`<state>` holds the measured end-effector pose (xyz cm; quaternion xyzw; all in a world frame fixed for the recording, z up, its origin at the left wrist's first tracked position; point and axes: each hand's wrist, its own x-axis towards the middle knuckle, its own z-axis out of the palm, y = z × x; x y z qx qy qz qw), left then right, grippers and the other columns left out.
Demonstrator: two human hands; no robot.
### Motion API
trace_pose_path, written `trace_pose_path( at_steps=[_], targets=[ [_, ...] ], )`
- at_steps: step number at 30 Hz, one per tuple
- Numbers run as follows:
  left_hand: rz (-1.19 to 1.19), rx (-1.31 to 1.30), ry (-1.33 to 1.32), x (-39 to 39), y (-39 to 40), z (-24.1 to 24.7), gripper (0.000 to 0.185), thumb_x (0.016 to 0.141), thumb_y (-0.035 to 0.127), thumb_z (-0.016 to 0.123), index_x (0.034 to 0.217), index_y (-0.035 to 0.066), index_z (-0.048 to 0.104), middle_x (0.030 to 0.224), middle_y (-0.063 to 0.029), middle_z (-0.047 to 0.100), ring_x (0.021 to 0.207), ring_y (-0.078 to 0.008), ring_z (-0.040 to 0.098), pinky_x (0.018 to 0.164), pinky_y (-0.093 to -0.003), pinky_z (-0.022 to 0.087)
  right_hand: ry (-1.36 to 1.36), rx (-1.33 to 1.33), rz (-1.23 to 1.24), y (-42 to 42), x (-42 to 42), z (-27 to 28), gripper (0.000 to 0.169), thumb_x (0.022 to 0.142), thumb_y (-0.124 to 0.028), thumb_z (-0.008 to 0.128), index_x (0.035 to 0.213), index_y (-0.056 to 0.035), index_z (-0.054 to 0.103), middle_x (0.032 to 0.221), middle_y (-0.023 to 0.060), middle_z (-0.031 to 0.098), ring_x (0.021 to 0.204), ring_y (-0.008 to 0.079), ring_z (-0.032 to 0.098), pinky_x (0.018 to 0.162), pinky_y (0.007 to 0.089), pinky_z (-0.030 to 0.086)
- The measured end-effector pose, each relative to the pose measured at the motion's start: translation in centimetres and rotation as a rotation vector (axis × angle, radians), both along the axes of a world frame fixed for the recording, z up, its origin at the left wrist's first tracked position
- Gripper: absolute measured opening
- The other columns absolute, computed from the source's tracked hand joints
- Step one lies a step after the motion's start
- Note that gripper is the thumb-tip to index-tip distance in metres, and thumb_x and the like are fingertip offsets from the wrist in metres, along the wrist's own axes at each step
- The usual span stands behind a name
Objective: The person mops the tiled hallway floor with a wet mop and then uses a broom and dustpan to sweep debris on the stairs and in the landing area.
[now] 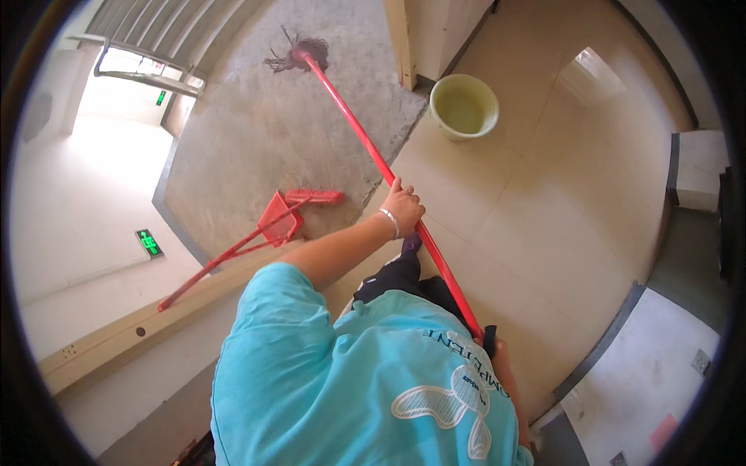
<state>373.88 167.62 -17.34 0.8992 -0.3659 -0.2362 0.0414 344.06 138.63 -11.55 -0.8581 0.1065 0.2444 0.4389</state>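
Note:
My left hand [403, 205] is closed around the middle of the red handle of a mop [356, 125]; a pale bracelet circles that wrist. Near the handle's lower end in the picture, close to my shirt, is my right hand [495, 348], gripping the handle; part of it is hidden by the shirt and a black band. The mop's dark strands [315, 52] lie spread on the grey concrete floor [233, 134], beyond the doorway. To the right of the handle, a pale green bucket [464, 107] stands on the tiled floor, with liquid in it.
A red dustpan [281, 218] and a red broom [315, 197] are at the left by the wooden door frame [140, 326]. Metal railings [163, 29] rise at the upper left. A wooden post [401, 46] stands near the bucket. Walls with dark skirting border the tiles [524, 233].

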Motion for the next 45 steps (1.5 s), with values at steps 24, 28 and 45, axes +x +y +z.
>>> trace_pose_path(
  at_steps=[24,28,45],
  targets=[
    [0.009,0.097,0.013,11.0,-4.7,-1.6,0.016,0.067,0.029,0.066,0.080,0.019,0.067,0.083,-0.0006,0.065,0.090,-0.0183,0.057,0.080,-0.0372,0.038,0.303,-0.336,0.181,-9.1,16.9,0.4,0.044,0.089,-0.044,0.047,0.083,-0.0028,0.060,0.069,0.0239,0.060,0.068,0.0417,0.059,0.061,0.0468,0.044],
    [0.016,0.097,0.051,13.6,-2.1,-5.3,0.018,0.067,0.031,0.066,0.080,0.019,0.068,0.083,-0.0023,0.065,0.088,-0.0202,0.059,0.077,-0.0362,0.040,0.359,-0.356,0.085,-5.9,21.1,2.4,0.043,0.090,-0.044,0.042,0.094,-0.0046,0.059,0.069,0.0256,0.059,0.070,0.0430,0.059,0.063,0.0505,0.045],
    [-0.108,-0.218,0.311,21.0,2.5,-0.6,0.021,0.064,0.031,0.067,0.074,0.013,0.064,0.075,-0.0086,0.063,0.080,-0.0290,0.061,0.071,-0.0421,0.046,-0.067,-0.555,0.255,-2.0,28.4,11.3,0.027,0.076,-0.030,0.067,0.069,-0.0067,0.055,0.056,0.0158,0.055,0.053,0.0340,0.057,0.050,0.0429,0.045]
  ],
)
